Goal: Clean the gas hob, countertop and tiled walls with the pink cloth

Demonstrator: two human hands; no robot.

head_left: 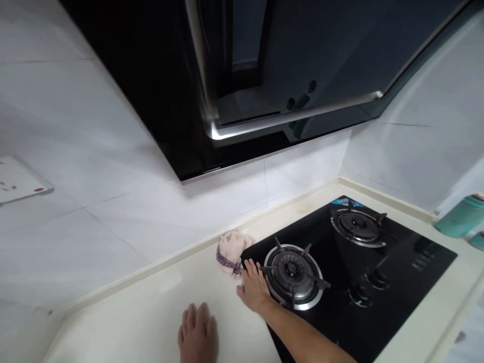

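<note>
My right hand [254,286] lies palm down across the left edge of a black glass gas stove [333,282], its fingers spread beside the left burner [293,272]. Just beyond its fingertips, a crumpled pale pink cloth [231,247] with a purple-grey patterned band rests on the cream countertop [159,302]. Whether the fingertips touch the cloth is hard to make out. My left hand [195,333] rests on the countertop to the left of the stove, fingers apart and slightly bent, holding nothing.
A large black range hood [242,116] slants low over the stove. At the stove's far right stands a green container [459,217] by the wall. The right-hand burner [359,225] sits farther back, with knobs [368,290] near the front. A wall socket [20,179] is at left.
</note>
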